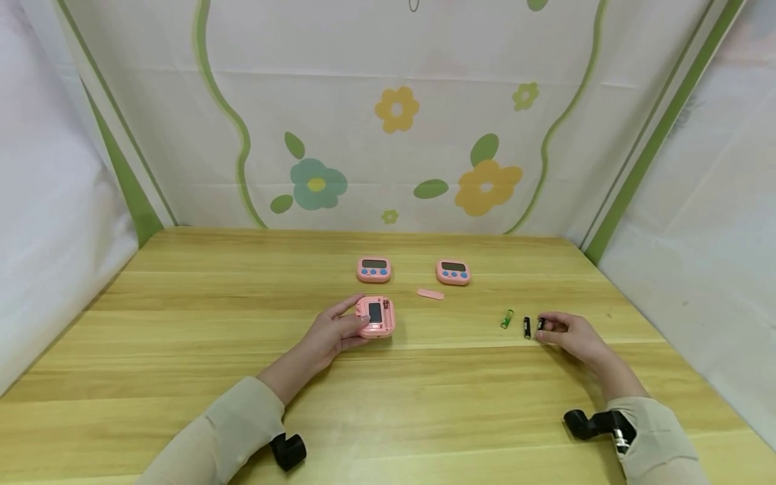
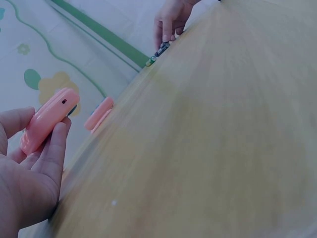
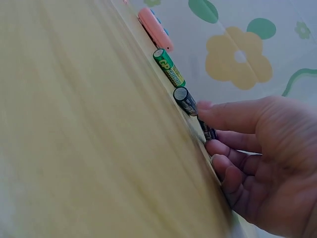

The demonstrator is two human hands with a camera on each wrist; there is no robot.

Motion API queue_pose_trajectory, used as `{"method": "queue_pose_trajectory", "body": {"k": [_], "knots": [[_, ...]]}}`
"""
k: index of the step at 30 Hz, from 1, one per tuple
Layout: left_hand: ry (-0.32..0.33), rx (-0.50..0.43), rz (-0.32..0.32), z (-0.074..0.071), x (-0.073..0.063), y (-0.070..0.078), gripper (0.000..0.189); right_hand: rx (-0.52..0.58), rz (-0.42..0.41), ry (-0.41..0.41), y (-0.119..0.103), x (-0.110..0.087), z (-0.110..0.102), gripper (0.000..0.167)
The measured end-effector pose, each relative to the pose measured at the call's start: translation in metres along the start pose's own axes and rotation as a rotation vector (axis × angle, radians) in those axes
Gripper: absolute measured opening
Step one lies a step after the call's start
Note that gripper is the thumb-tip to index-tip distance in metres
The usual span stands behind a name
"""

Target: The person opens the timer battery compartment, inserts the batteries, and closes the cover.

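Observation:
My left hand (image 1: 332,335) holds a pink digital timer (image 1: 377,329) above the table, thumb across its face and fingers beneath. A narrow open battery slot shows along the timer's right side, and a dark rectangle sits in its middle. At the right, my right hand (image 1: 572,337) pinches a black battery (image 3: 207,130) between thumb and fingers, low at the tabletop. Fingers cover much of that battery. Just left of it lies a second black battery (image 1: 527,328), and beyond that a green battery (image 1: 506,319).
Two more pink timers, one on the left (image 1: 374,269) and one on the right (image 1: 453,272), lie with screens and blue buttons up at the back of the wooden table (image 1: 388,417). A small pink strip (image 1: 430,294) lies in front of them. Flowered cloth (image 1: 364,101) hangs behind.

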State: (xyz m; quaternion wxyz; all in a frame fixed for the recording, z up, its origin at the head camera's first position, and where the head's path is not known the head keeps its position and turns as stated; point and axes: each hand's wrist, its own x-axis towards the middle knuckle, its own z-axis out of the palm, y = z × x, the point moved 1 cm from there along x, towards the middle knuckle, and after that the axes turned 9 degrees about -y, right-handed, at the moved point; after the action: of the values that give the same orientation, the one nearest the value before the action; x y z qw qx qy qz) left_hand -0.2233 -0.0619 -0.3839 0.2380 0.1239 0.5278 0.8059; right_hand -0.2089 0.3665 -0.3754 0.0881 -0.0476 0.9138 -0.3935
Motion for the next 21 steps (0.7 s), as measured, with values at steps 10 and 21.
{"method": "queue_pose_trajectory", "body": {"k": [10,21], "knots": [[0.0,-0.01,0.004,0.0,-0.001,0.001,0.062,0.063,-0.044,-0.024,-0.016,0.0,-0.003,0.058],[0.02,-0.016,-0.006,0.002,-0.002,0.0,0.061,0.313,-0.153,-0.008,-0.056,0.017,0.01,0.058]]}}
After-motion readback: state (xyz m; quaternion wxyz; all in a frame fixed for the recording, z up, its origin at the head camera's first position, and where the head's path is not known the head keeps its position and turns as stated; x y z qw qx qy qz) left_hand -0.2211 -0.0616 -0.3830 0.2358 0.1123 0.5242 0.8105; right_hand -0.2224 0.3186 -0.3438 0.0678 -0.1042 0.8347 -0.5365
